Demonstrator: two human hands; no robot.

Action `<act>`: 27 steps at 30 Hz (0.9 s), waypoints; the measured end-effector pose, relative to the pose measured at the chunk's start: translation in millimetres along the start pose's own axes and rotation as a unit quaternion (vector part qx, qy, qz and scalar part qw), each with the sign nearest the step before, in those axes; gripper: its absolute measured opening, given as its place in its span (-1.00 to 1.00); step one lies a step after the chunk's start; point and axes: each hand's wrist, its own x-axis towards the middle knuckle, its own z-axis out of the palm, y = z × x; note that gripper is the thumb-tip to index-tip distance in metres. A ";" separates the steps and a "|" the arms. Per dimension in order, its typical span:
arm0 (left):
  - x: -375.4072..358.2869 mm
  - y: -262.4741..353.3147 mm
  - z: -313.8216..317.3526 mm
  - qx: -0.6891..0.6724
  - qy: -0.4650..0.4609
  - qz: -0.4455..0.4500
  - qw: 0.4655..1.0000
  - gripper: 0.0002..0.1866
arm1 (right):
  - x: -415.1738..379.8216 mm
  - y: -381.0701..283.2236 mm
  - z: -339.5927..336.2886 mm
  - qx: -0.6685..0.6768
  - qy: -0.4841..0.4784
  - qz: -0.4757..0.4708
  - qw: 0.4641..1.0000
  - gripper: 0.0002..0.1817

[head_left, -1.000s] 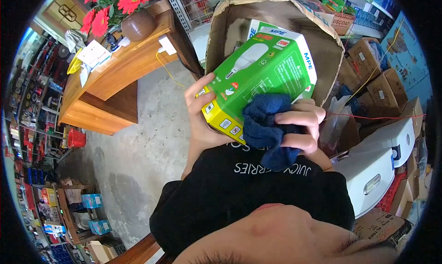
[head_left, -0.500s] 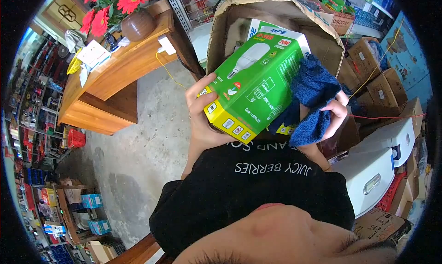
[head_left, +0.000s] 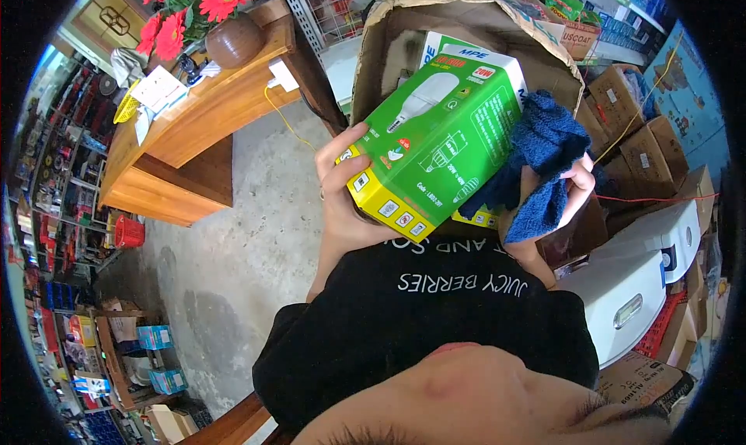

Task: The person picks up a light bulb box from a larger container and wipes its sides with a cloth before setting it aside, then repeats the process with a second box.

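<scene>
My left hand (head_left: 342, 185) grips the yellow lower end of a green-and-white MPE light bulb box (head_left: 431, 134), fingers over its left edge. The box is tilted, its printed face turned up. In my right hand (head_left: 571, 192) a dark blue cloth (head_left: 548, 138) is bunched up, resting against the box's right side. Part of that hand is hidden by the cloth. Behind the box stands an open cardboard carton (head_left: 373, 64), with another MPE box (head_left: 431, 45) partly showing inside. A bit of yellow packaging (head_left: 483, 218) shows beneath the cloth.
To the left is a wooden desk (head_left: 179, 154) with a brown flower vase (head_left: 235, 43) on it. Stacked cardboard boxes (head_left: 645, 150) and a white appliance (head_left: 622, 290) stand on the right. A yellow cord (head_left: 291, 123) hangs by the desk. Goods shelves (head_left: 58, 181) line the far left.
My right hand and the blue cloth have moved slightly right along the box's side, uncovering more of its printing. My left hand and the box have barely moved.
</scene>
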 end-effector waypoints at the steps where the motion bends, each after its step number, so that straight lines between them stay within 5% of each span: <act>1: 0.3 0.4 0.0 0.000 0.000 0.000 1.000 0.02 | 0.5 -2.0 0.3 0.006 -0.006 0.003 1.000 -0.61; 27: 1.7 2.6 -2.4 0.013 -0.012 -0.002 1.000 0.01 | 1.6 4.5 -4.9 -0.002 -0.047 0.004 0.999 -0.54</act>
